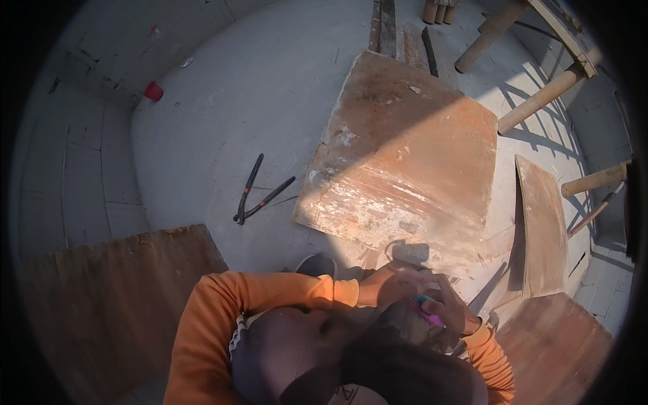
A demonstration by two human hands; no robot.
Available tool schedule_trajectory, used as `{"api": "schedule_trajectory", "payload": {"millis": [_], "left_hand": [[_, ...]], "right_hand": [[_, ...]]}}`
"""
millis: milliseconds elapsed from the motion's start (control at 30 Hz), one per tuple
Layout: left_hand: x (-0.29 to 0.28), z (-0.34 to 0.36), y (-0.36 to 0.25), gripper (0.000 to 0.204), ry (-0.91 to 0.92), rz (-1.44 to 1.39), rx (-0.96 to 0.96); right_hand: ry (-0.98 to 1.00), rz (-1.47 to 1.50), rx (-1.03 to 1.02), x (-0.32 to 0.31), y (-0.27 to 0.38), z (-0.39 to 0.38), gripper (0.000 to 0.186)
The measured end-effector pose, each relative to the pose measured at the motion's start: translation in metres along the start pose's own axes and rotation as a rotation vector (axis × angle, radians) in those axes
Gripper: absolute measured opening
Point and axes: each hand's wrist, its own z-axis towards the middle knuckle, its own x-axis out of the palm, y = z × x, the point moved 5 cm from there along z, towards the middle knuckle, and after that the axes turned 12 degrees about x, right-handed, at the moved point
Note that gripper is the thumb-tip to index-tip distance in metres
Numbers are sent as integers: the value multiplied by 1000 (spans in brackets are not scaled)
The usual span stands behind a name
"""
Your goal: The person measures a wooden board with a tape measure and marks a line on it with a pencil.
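Left hand [389, 285] (can't tell its grip) is near right hand [453, 308], which holds a pink thing [434, 320], likely for steadiness.

Ahead of left hand [383, 286]: large worn board [408, 152], part sunlit | left-ahead: pincers [248, 194], handles spread; farther, small red tub [154, 91] | right-ahead of right hand [453, 309]: tan panel [545, 229], round posts [540, 102] beyond | well left of left hand: dark brown board [121, 290]
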Motion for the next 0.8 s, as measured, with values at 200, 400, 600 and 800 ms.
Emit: {"api": "schedule_trajectory", "payload": {"millis": [200, 400, 600, 800], "left_hand": [[-14, -8, 18, 47, -78, -34, 250], [-39, -19, 20, 29, -29, -88, 185], [-117, -36, 27, 18, -160, 150, 73], [-245, -78, -33, 16, -423, 386, 63]], "right_hand": [[-109, -615, -51, 19, 28, 11, 83], [-122, -695, -27, 30, 42, 27, 82], [-130, -677, 111, -14, 21, 34, 80], [-356, -681, 160, -117, 6, 23, 49]]}}
